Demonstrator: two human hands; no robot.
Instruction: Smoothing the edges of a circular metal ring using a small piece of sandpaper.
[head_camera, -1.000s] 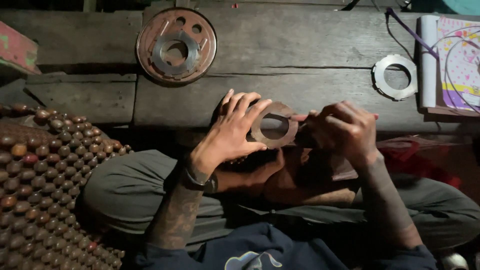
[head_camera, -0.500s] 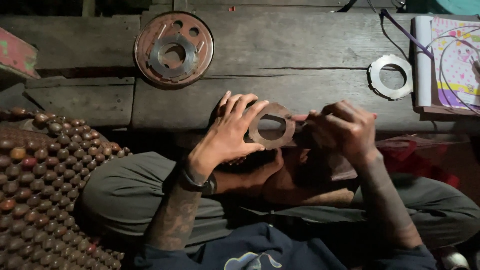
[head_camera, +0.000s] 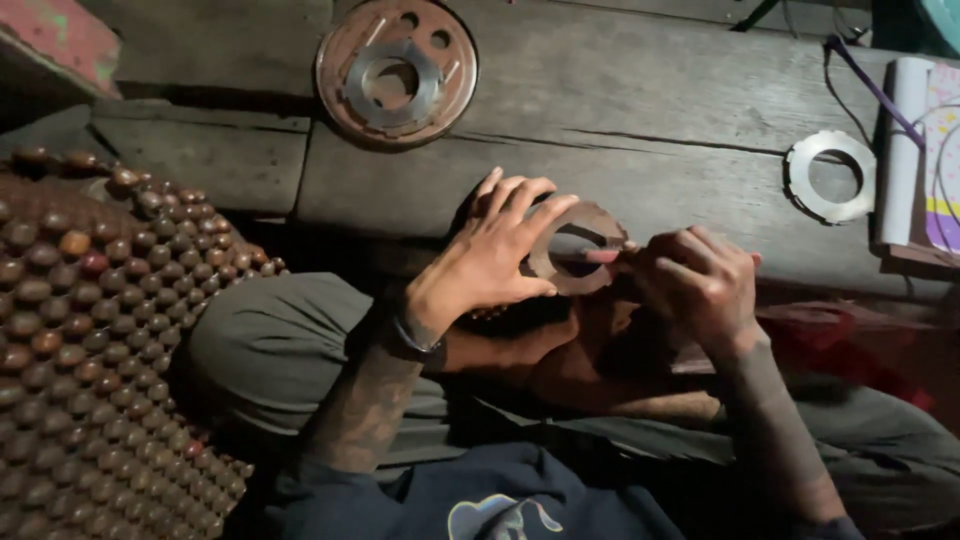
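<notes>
The left hand (head_camera: 490, 262) holds a flat brown friction ring with a wide round hole (head_camera: 578, 248) by its left edge, thumb under the rim and the fingers fanned loosely over the top, so the hand is only partly closed. The right hand (head_camera: 690, 280) is curled nearly shut against the ring's right edge, with a fingertip pressed on the rim; whether it pinches a small tool or only the ring cannot be made out in the dim light. The ring sits upright-tilted between both hands, above the person's lap and near the front edge of the dark wooden plank bench (head_camera: 640, 110).

Far on the bench lies a rusty round metal plate with holes (head_camera: 397, 72), carrying a grey metal ring at its centre. To the right, well apart, lies a pale silver toothed ring (head_camera: 830, 176), just beside a rolled coloured paper (head_camera: 925, 150). At the near left spreads a brown wooden-bead mat (head_camera: 90, 340).

To do this handling well, the ring seems best gripped by its rim only, held steady with the left hand while the right works around the edge, keeping it over the lap so a slip would not send it far.
</notes>
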